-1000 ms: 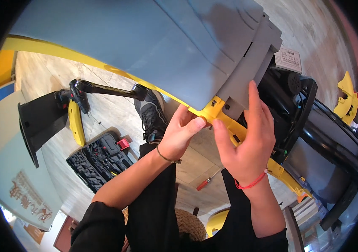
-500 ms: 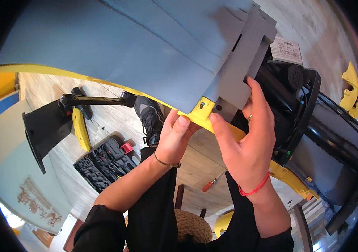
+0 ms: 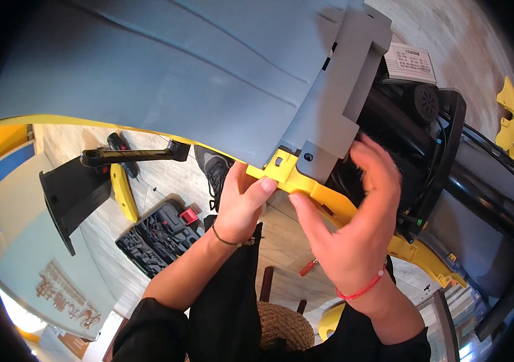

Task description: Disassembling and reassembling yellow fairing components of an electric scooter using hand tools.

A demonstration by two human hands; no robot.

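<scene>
A large machine with a grey plastic shell [image 3: 178, 84] fills the upper part of the head view, and a yellow plastic trim strip [image 3: 320, 196] runs along its near edge. My left hand [image 3: 242, 205] pinches that strip near its square tab, the thumb on top and the fingers hidden underneath. To the right of it, my right hand [image 3: 353, 226] is open, thumb and fingers spread. Its thumb tip lies at the strip's near edge, while its slightly blurred fingertips are close to the grey end block [image 3: 353, 78]. A screw hole shows in the grey corner piece [image 3: 311, 158].
Black tubes [image 3: 480, 202] and cables extend to the right, below a box with a white label [image 3: 410, 62]. At left are a black crank arm [image 3: 136, 155] and a black plate [image 3: 73, 199]. An open tool case [image 3: 157, 238] and a red-handled screwdriver [image 3: 308, 267] lie on the floor.
My right hand has come away from the tab and the grey block, its thumb moving down toward the strip's near edge. My left hand keeps its hold; the view has shifted slightly.
</scene>
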